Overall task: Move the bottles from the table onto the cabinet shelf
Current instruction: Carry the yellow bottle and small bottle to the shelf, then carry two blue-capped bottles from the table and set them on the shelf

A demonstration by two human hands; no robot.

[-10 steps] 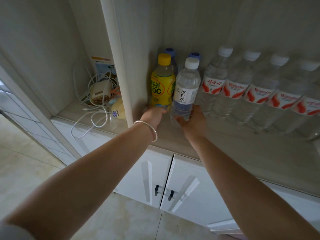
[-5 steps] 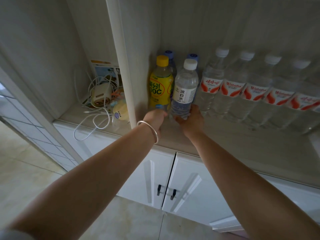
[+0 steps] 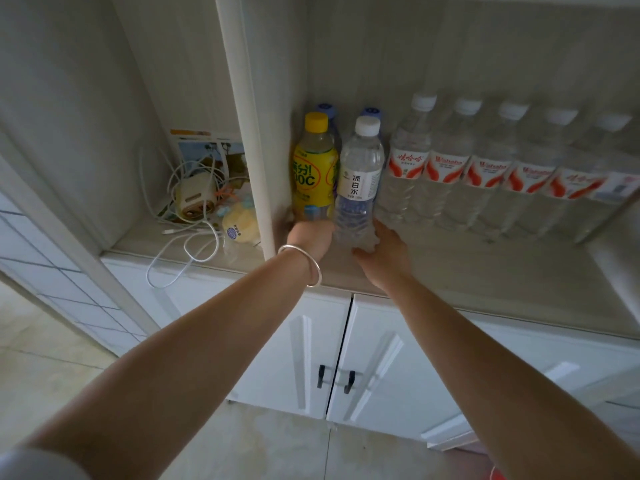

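**Both hands at the bottles on the cabinet shelf**

My left hand (image 3: 311, 237), a thin metal bangle (image 3: 304, 263) loose on its wrist, wraps the base of the yellow drink bottle (image 3: 313, 171), a rounded plastic bottle with a glossy yellow label and a yellow cap. My right hand (image 3: 384, 252) curls its grip round the ribbed bottom of the clear water bottle (image 3: 360, 178), which has a white cap and a white paper-like label with dark characters. Both bottles stand upright on the cabinet shelf (image 3: 467, 271), touching side by side, just right of the white vertical divider (image 3: 247, 133). Behind them two blue caps (image 3: 372, 111) peek out. To the right runs a row of taller clear bottles (image 3: 450, 168) with white caps and red-and-white labels, shoulder to shoulder along the pale wood-grain back panel.

In the left compartment lies a tangle of white cable (image 3: 187, 244) round a cream charger-like block (image 3: 192, 200), a soft yellow round thing (image 3: 240, 226) and a printed leaflet (image 3: 204, 150) leaning on the wall. Below, two smooth white doors (image 3: 381, 362) carry small black handles.
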